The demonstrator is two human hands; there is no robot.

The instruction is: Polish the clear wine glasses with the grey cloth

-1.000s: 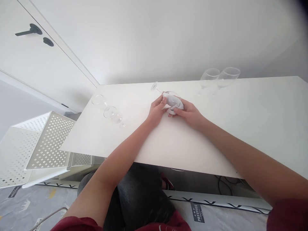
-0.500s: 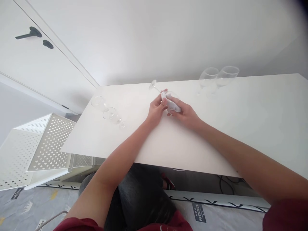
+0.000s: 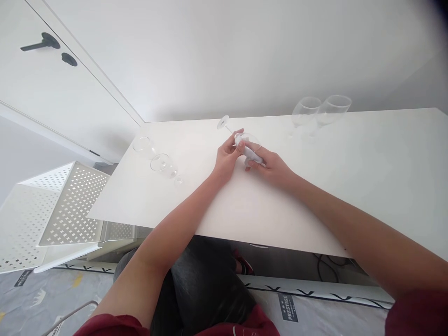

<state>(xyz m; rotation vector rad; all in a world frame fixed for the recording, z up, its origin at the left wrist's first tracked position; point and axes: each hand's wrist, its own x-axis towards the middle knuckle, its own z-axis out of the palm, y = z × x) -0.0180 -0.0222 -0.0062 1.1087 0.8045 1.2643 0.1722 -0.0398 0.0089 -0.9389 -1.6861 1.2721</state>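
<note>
Over the middle of the white table, a wine glass (image 3: 223, 122) is held tilted, its foot pointing up to the left and its bowl toward the right. Wrapped around the bowl near the stem, my left hand (image 3: 228, 153) is closed on the glass. My right hand (image 3: 271, 163) grips a white cloth (image 3: 254, 155) at the bowl's rim, with fingers reaching into the bowl. Part of the cloth lies inside the glass; the fingertips there are partly hidden.
Two wine glasses (image 3: 332, 112) stand upright at the back right of the table (image 3: 385, 186). Two more glasses (image 3: 161, 163) stand at the left. A white perforated metal rack (image 3: 75, 205) is beside the table's left end. Black cables (image 3: 327, 268) lie underneath.
My right hand and the cloth have shifted slightly at the bowl's rim. The left hand keeps its hold on the glass. The whole view has moved a little.
</note>
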